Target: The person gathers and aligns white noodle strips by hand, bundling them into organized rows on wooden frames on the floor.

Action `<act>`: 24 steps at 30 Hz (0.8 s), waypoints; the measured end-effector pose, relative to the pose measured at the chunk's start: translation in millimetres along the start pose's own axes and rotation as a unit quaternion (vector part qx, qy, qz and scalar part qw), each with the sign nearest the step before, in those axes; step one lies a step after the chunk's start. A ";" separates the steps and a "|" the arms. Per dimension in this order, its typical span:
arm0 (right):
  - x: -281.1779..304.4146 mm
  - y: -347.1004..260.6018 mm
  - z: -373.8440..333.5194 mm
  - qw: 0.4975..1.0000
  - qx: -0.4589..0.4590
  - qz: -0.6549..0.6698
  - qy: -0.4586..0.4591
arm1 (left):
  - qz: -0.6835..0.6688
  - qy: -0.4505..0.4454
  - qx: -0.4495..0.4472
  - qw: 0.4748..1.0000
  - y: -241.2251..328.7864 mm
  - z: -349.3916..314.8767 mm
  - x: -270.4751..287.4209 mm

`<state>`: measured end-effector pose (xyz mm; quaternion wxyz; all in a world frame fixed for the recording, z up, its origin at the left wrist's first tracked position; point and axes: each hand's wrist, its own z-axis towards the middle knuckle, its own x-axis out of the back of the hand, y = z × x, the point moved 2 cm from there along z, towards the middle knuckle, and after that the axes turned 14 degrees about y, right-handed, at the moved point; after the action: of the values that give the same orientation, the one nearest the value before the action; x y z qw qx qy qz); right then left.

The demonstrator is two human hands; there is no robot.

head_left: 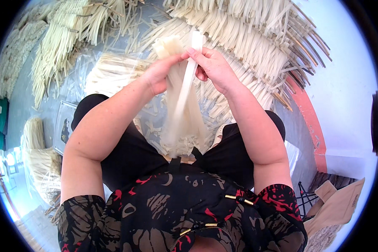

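Note:
My left hand [158, 75] is closed around a bundle of wide flat noodles [168, 45], pale and translucent. Their folded tops stick up past my fingers, and the long ends hang between my knees, blurred lower down. Right beside it, my right hand [213, 68] pinches a whiter noodle strip [186, 86] between thumb and fingers. That strip slants down across the front of the bundle; whether it is one layer or several I cannot tell. The two hands nearly touch at the fingertips.
Rows of noodles on wooden sticks [256, 46] cover the far floor and right side. Another heap [63, 54] lies far left. A plastic-wrapped noodle bundle [113, 73] sits beyond my left knee, more bundles [40, 159] at left. Noodle scraps [185, 140] lie between my feet. A cardboard piece [336, 206] stands lower right.

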<state>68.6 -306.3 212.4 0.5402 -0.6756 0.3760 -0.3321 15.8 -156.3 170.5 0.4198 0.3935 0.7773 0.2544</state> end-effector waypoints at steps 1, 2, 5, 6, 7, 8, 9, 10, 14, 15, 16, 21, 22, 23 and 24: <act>-3.0 -0.5 -1.6 1.000 0.000 0.000 0.001 | 0.000 -0.001 0.000 1.000 -1.0 1.0 0.0; -5.3 -2.8 -2.8 0.997 0.048 -0.022 0.048 | -0.013 -0.006 -0.002 1.000 -1.9 1.3 0.4; -7.5 0.3 -0.7 0.984 0.130 -0.050 0.113 | -0.032 -0.022 0.010 0.999 -2.0 -0.7 -0.4; -6.7 0.9 -0.1 0.976 0.164 -0.056 0.132 | -0.038 -0.034 0.024 0.998 -2.1 -1.7 -1.6; -5.1 1.1 0.0 0.976 0.164 -0.057 0.132 | -0.038 -0.034 0.024 0.998 -2.3 -1.8 -1.9; -2.8 -0.1 -0.3 0.962 0.183 -0.124 0.158 | -0.060 -0.058 0.036 0.996 -2.5 -2.4 -2.7; -0.4 -1.2 -0.4 0.943 0.200 -0.192 0.182 | -0.081 -0.082 0.048 0.992 -2.5 -3.4 -3.6; 2.1 -0.7 1.5 0.944 0.200 -0.191 0.182 | -0.082 -0.082 0.048 0.992 -2.0 -4.6 -4.1; 1.9 0.2 4.3 0.943 0.233 -0.156 0.181 | -0.084 -0.078 0.046 0.992 2.1 -8.5 -6.7; 0.8 -0.7 3.2 0.940 0.255 -0.109 0.201 | -0.086 -0.084 0.050 0.991 2.3 -8.7 -6.6; 0.4 0.3 3.9 0.940 0.255 -0.109 0.200 | -0.086 -0.084 0.050 0.991 2.2 -8.7 -6.5; 0.4 8.0 8.4 0.963 0.194 -0.025 0.184 | -0.050 -0.080 0.032 0.995 1.1 -15.4 -13.7; 0.2 7.1 7.5 0.963 0.193 -0.024 0.184 | -0.050 -0.079 0.032 0.995 0.7 -14.2 -12.5; -1.0 2.3 4.4 0.965 0.185 -0.015 0.187 | -0.049 -0.089 0.041 0.994 0.2 -13.2 -11.6; -1.9 -0.1 2.8 0.966 0.176 -0.006 0.190 | -0.049 -0.099 0.051 0.993 -0.1 -13.0 -11.1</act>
<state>70.0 -303.3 211.8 0.5676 -0.4963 0.4035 -0.5183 8.3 -166.3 182.2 0.4865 0.3986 0.7622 0.1535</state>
